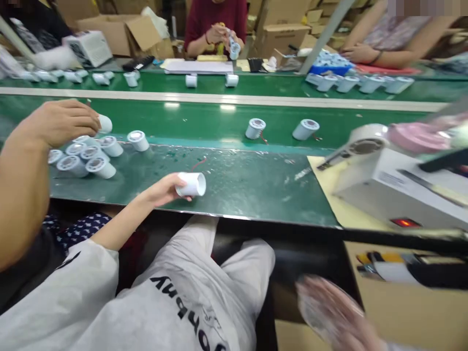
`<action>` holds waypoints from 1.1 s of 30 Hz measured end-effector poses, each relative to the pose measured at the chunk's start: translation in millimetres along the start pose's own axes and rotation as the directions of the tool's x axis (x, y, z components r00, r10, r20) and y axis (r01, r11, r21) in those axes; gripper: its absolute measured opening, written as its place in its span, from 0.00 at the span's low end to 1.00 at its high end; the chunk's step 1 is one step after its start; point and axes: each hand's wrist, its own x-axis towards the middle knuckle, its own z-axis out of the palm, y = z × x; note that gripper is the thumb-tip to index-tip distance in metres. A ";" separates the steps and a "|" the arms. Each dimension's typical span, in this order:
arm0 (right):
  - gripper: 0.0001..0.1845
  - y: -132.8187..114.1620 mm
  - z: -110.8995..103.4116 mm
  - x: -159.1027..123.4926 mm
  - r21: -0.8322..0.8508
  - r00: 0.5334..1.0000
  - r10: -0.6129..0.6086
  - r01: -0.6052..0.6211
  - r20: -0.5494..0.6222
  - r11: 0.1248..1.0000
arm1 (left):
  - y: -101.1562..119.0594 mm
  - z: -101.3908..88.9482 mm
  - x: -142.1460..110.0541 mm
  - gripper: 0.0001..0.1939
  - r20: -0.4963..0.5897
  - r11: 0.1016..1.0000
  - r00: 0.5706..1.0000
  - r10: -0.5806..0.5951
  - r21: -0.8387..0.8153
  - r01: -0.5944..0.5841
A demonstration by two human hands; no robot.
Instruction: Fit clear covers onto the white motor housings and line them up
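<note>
My left hand [168, 189] is closed around a white plastic cylinder [192, 185], just above the front edge of the green work surface. The cylinder lies sideways, its hollow end facing right, and a thin red wire [199, 164] shows behind it. Low on the right, below table level, is my right hand [334, 312], smeared by motion. Something clear and shiny, like plastic film, shows at its fingers; what they grip is not readable. A cardboard box [413, 317] lies beside that hand.
At left a co-worker's hand [71, 122] holds another white cylinder [105, 124] over a cluster of similar cylinders [73, 165]. Two more, including one wired cylinder [255, 128], stand on the green belt [183, 114]. A grey machine [398, 185] with a red-lit switch occupies the right.
</note>
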 end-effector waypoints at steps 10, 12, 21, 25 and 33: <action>0.21 -41.2 70.4 27.5 -0.802 0.966 -0.258 0.179 0.032 0.570 | 16.0 151.1 -2.2 0.22 0.909 0.998 0.412 -0.060 0.048 0.040; 0.18 -38.4 65.8 20.4 -0.775 0.980 -0.201 0.138 0.014 0.617 | 20.7 153.0 -4.1 0.16 0.885 0.953 0.456 0.089 0.058 -0.297; 0.22 -34.5 67.6 15.4 -0.776 0.988 -0.156 0.098 0.000 0.623 | 24.7 151.0 -13.7 0.12 0.800 0.694 0.506 0.323 0.163 -0.701; 0.08 -33.2 66.8 17.0 -0.520 0.999 -0.023 0.036 0.031 0.853 | 18.6 149.3 -15.4 0.20 0.694 0.717 0.559 0.454 0.088 -0.692; 0.13 -41.7 63.9 13.1 -0.020 0.978 0.124 -0.129 -0.169 0.991 | -8.4 152.1 0.6 0.33 0.692 0.684 0.417 0.589 -0.151 -0.714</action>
